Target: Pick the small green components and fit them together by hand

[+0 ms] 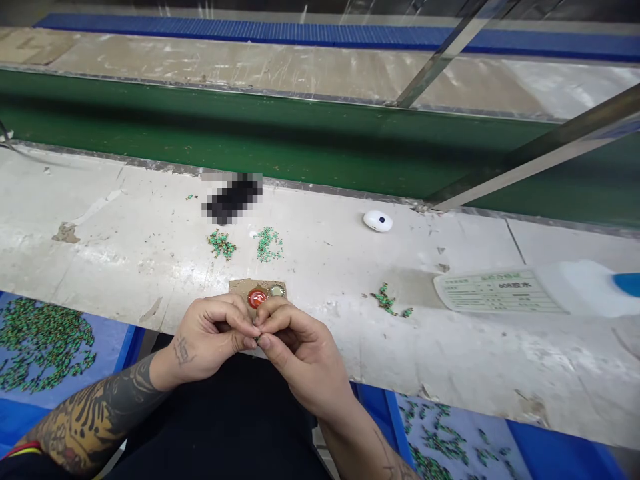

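Note:
My left hand (213, 337) and my right hand (295, 347) meet at the near edge of the white worktable (150, 253), fingertips pinched together on something tiny that I cannot make out. Just beyond the fingers lies a small cardboard piece (240, 288) with a red cap (257, 298) and a pale metal cap (277, 291) on it. Two little heaps of small green parts (221, 244) (269, 244) lie farther back on the table. A third scatter of green parts (386, 300) lies to the right.
A blue tray (30, 400) with many green parts sits low at the left, another blue tray (450, 440) at the lower right. A white oval device (377, 221), a blurred dark object (233, 198) and a labelled plastic bottle (505, 292) lie on the table. Behind runs a green conveyor belt (250, 133).

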Tool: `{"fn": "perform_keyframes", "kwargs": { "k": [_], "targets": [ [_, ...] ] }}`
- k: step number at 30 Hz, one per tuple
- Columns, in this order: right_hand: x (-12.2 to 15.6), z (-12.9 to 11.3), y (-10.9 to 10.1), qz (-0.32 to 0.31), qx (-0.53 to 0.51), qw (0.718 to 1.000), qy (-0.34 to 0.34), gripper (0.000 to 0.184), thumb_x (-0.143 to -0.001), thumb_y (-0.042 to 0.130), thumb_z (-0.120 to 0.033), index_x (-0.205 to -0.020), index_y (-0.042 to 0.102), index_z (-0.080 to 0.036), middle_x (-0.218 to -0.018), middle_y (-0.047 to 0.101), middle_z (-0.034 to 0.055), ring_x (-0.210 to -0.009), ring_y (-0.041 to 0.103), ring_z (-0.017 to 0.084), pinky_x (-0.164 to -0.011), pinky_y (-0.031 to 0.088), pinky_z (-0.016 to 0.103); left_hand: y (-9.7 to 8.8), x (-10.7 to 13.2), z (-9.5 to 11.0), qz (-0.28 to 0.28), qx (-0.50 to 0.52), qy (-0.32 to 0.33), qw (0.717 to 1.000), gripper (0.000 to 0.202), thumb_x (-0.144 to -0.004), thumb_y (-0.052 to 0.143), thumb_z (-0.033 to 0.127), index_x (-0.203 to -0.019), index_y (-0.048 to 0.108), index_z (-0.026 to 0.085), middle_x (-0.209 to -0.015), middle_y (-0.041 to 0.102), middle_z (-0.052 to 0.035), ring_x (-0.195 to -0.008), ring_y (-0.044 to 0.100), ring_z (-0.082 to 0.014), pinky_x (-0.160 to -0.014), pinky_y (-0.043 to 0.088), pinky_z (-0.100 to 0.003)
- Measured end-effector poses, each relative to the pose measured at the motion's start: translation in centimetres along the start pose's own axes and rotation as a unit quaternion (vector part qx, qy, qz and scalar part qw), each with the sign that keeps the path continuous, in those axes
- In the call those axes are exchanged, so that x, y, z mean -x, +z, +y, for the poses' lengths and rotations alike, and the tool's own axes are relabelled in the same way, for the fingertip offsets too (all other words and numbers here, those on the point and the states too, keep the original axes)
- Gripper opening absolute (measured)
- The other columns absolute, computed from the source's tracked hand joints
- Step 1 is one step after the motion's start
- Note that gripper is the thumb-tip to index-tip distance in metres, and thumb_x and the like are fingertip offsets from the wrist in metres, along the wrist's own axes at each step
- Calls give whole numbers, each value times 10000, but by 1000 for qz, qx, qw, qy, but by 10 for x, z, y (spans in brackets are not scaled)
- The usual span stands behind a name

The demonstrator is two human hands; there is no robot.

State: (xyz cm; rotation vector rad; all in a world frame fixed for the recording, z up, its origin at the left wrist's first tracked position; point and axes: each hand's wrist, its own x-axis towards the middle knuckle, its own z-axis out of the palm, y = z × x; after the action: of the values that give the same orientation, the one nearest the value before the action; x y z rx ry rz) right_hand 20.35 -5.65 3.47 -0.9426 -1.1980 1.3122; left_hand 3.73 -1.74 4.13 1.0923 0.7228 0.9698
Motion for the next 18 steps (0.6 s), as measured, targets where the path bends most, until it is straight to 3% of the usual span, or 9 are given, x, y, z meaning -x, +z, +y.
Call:
{"fn": "perform_keyframes", "kwargs": {
  "k": [7, 18],
  "targets": [
    [1, -2, 1, 18, -31, 999, 13, 39, -913, 687, -232, -880, 688, -253, -923, 620, 13, -912, 607, 155, -797, 521, 268, 1, 1, -4, -24, 35, -3, 999, 74, -757, 831, 143, -797, 799, 197, -752, 682, -21, -679, 626, -106, -604, 524, -202],
    [3, -2, 0, 17, -28, 999, 35, 93, -890, 693, -170, -853, 699, -255, -948, 610, 22, -904, 608, 155, -776, 495, 269, 2, 1, -3, 1, 24, 19, 1000, 63, -738, 850, 152, -750, 801, 189, -711, 670, -22, -662, 632, -106, -594, 544, -209]
  ]
}}
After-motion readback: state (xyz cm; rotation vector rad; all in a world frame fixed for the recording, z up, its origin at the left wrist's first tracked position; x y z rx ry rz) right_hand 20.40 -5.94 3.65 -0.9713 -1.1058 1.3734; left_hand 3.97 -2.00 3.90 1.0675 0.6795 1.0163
